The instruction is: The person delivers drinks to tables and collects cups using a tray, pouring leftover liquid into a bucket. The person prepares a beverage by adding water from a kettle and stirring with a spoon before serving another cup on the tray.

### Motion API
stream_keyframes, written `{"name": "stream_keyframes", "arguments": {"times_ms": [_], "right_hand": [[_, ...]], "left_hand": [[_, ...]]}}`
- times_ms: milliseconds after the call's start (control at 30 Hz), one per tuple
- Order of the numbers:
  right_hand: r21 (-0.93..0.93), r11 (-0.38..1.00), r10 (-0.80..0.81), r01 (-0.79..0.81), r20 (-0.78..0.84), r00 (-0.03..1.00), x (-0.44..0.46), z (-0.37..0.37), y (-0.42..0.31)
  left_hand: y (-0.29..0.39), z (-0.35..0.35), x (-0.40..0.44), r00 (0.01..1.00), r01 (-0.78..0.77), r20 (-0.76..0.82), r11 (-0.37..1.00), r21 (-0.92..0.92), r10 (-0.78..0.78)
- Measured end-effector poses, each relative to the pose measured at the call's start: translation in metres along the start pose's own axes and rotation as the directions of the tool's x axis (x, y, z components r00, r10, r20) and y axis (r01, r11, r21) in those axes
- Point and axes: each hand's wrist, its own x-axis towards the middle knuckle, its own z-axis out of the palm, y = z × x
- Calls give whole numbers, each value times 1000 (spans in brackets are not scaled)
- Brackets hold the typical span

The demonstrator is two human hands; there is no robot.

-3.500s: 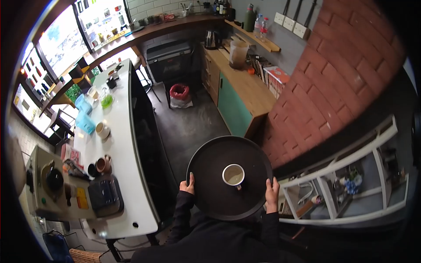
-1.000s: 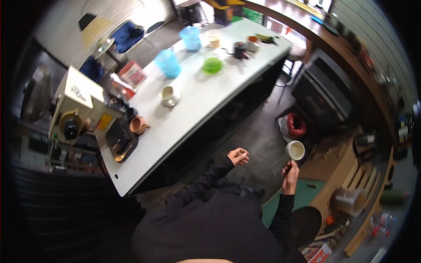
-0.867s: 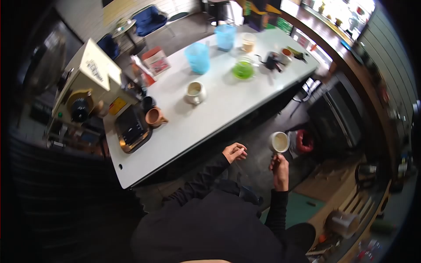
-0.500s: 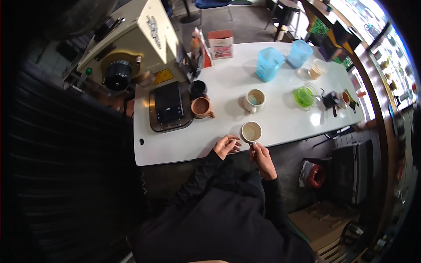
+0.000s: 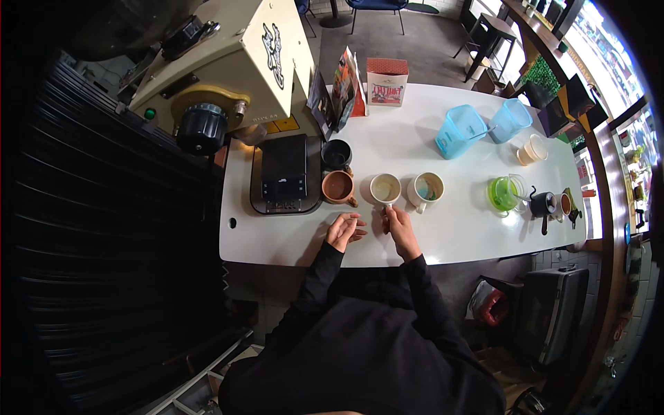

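My right hand (image 5: 400, 232) grips the handle of a cream mug (image 5: 385, 188), which stands between two other mugs near the middle of the white table. To its right is a second cream mug (image 5: 425, 190) with a bluish patch inside. On its left sits a brown mug (image 5: 338, 187), and behind that a black cup (image 5: 336, 154). My left hand (image 5: 344, 231) hovers over the table in front of the brown mug, fingers loosely curved and apart, holding nothing.
A cream grinder (image 5: 228, 76) rises at the left, beside a black scale (image 5: 284, 169) on a tray. Coffee bags (image 5: 346, 90) and a red-and-white box (image 5: 386, 83) stand behind. Rightward are blue pitchers (image 5: 459, 131), a green vessel (image 5: 503, 194) and a dark portafilter-like item (image 5: 543, 204).
My right hand has moved the cream mug forward and left, away from the table's front edge, to beside the other mugs. My left hand stays open nearby. The camera view has shifted.
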Motion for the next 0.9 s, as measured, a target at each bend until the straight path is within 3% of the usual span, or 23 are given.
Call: {"name": "stream_keyframes", "arguments": {"times_ms": [633,833,900], "right_hand": [[-163,986,-33,19,-81,996,116,26,-18],[-166,986,-2,-8,-57,998,127,38,-16],[-132,991,1,-11,-73,997,126,42,-15]], "left_hand": [[4,-1,22,996,-61,-62,998,23,63],[10,7,21,996,-51,-72,989,140,62],[16,13,19,989,-115,-72,973,201,132]]}}
